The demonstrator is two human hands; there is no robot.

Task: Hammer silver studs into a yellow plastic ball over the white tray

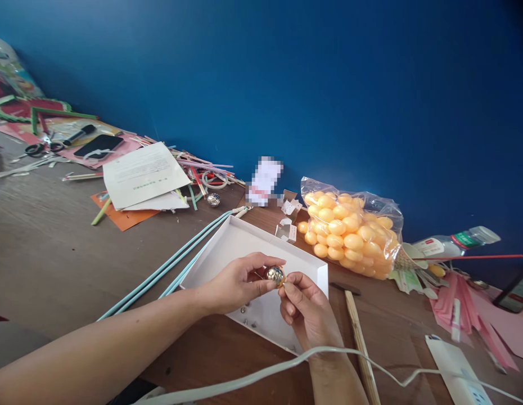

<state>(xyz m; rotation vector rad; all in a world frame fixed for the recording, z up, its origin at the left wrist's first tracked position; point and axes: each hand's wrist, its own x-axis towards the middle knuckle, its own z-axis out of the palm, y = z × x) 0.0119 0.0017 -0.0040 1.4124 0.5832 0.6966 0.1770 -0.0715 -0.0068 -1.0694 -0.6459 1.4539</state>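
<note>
Between the thumb and fingers of my left hand (238, 281) sits a shiny metallic ball (274, 274) with a patterned surface. My right hand (306, 306) is closed in a pinch against the ball's right side, where a bit of orange-gold shows; what the fingertips grip is too small to name. Both hands are over a shallow white box (261, 239). Several small metal pieces (246, 322) lie inside it, below the ball. A similar shiny ball (213, 199) rests on the table beyond the box.
Light-blue tubes (172, 253) run along the box's left side. A bag of orange balls (341, 230) leans near the blue wall. A wooden-handled tool (360, 343), a power strip (458, 368) and a white cable (244, 379) are close by. Papers (145, 174) and scissors (44, 149) lie left.
</note>
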